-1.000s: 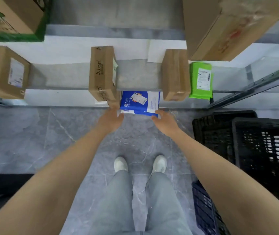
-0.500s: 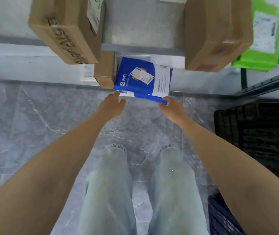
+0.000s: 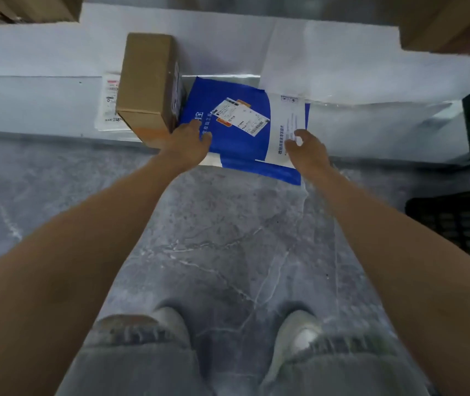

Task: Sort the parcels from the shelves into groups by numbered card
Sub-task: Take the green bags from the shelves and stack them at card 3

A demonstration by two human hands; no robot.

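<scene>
Two bare hands on flat blue-and-white plastic mailer parcel (image 3: pixel 242 130) lying on bottom white shelf (image 3: pixel 42 104) beside brown cardboard box (image 3: pixel 148 87): left hand (image 3: pixel 189 141) fingers pressed flat on it, right hand (image 3: pixel 308 150) fingers curled, pinching its right edge.

hands: left (image 3: pixel 189 138), right (image 3: pixel 306 148) | on blue parcel (image 3: pixel 236 144) | grip apparently loose
</scene>
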